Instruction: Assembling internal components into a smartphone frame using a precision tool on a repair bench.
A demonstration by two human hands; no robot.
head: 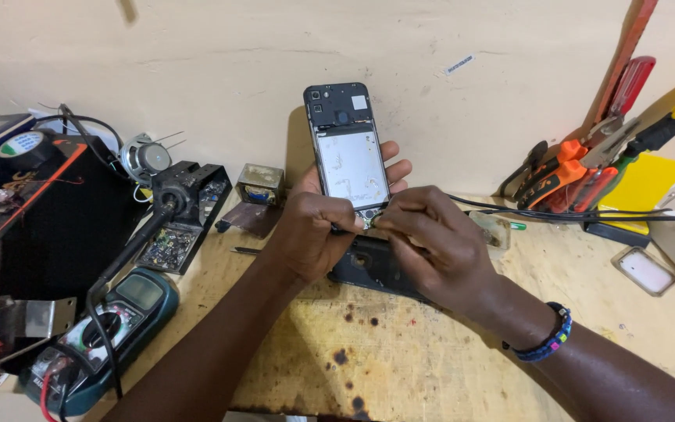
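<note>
Left hand (314, 234) grips the opened phone (349, 152), right hand (431, 242) pinches at its base; multimeter (111, 328) and pliers (556, 176) flank.

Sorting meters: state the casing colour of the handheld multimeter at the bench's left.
Dark teal-green plastic multimeter, clearest in the head view.

A multimeter (111, 328) is seen left of the hands; pliers (560, 173) and screwdrivers (630, 86) are propped at right.

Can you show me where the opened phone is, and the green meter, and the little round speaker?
opened phone (351, 164), head view, on its silvery inside plate.
green meter (141, 292), head view, on its screen.
round speaker (147, 159), head view, on its round metal back.
</note>
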